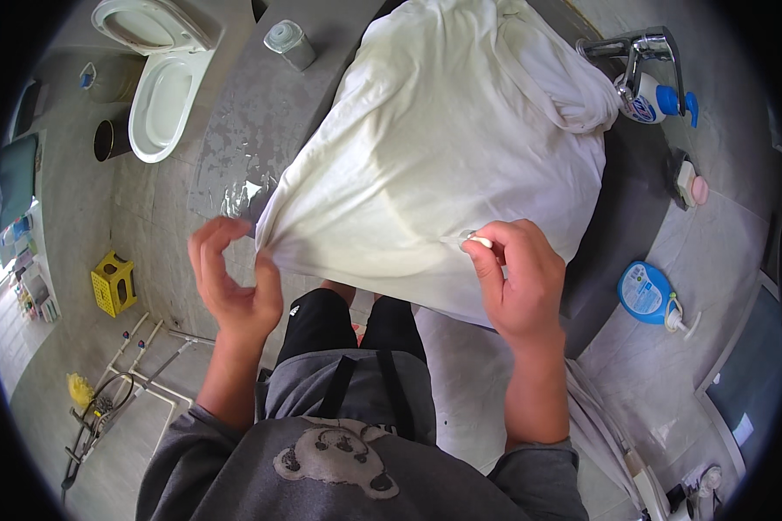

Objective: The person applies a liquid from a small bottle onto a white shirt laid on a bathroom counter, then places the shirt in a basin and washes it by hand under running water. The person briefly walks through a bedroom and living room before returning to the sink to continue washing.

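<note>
A large white cloth (pixel 417 163), creased and bunched at its upper right, is spread over the dark grey counter (pixel 234 143). My left hand (pixel 234 280) is at the cloth's lower left corner, with the fingers curled and apart from the thumb. That thumb overlaps the cloth's edge; whether it touches cannot be told. Between the thumb and fingers of my right hand (pixel 524 280) is a small applicator (pixel 480 241), with a white end and a clear part. Its thin tip points left over the lower part of the cloth, and contact is unclear.
Behind the cloth on the right stand a chrome faucet (pixel 645 49) and a white pump bottle (pixel 642 104). Soap bars (pixel 693 187) and a blue pump bottle (pixel 645 293) are along the right. A clear capped container (pixel 290 44) stands left, past which is a toilet (pixel 163 107).
</note>
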{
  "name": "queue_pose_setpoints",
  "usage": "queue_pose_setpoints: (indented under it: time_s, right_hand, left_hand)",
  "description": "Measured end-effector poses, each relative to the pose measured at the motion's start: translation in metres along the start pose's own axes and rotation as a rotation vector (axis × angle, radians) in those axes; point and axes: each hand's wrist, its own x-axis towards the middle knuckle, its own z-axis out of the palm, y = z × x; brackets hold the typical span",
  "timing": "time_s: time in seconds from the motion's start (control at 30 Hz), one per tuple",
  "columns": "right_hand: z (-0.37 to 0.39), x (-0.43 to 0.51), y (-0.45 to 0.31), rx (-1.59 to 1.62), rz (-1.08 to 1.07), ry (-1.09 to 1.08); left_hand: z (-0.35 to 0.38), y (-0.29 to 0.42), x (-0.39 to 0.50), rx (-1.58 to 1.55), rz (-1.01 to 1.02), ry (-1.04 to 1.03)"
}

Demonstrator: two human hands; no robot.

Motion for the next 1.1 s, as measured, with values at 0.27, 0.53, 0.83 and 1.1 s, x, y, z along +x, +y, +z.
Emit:
queue_pose_setpoints:
  time_s: [0.27,0.53,0.83,1.1]
  right_hand:
    - [0.002,0.000,-0.009,0.214,0.095,0.006]
    - [0.012,0.036,0.013,0.390,0.057,0.342]
    - [0.044,0.066,0.008,0.419,-0.039,0.347]
    - [0.048,0.074,0.010,0.274,-0.032,0.349]
  left_hand:
    - [0.085,0.039,0.084,0.091,-0.225,-0.232]
    - [0.082,0.008,0.082,-0.053,-0.335,-0.081]
    - [0.085,-0.006,0.075,-0.159,-0.328,-0.031]
    - [0.086,-0.002,0.076,-0.142,-0.307,-0.019]
